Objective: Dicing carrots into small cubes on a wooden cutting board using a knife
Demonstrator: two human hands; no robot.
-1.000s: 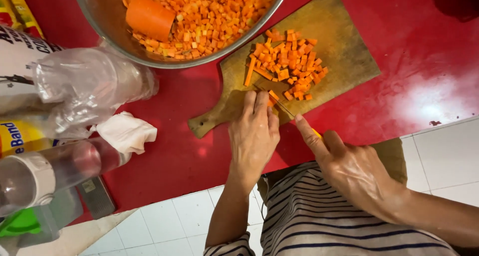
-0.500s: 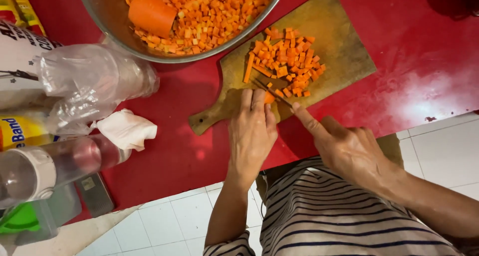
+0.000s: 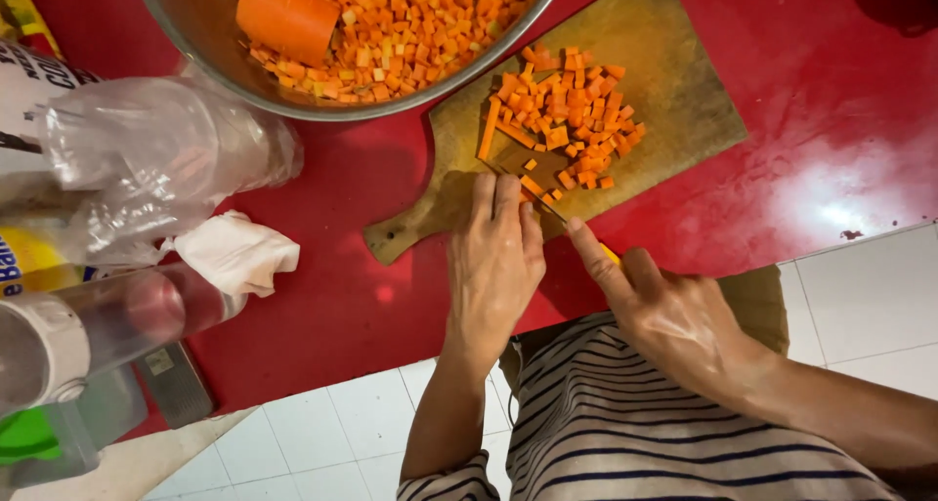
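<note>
a crumpled tissue [image 3: 237, 253] lies on the red worktop [image 3: 342, 296]. left hand [image 3: 496, 262], fingers curled closed, pins carrot strips [image 3: 532, 184] on the wooden board [image 3: 674, 91]: stiff, damp, likely slippery, best held from above. right hand [image 3: 674, 315] grips a knife [image 3: 547, 206], forefinger along the blade.

The light is bright and warm. A white shine sits on the red table [image 3: 831, 208] at the right. Soft dark shadows lie beside the wooden cutting board [image 3: 674, 101]. The clear bottle [image 3: 107, 325] at the left looks blurry.
</note>
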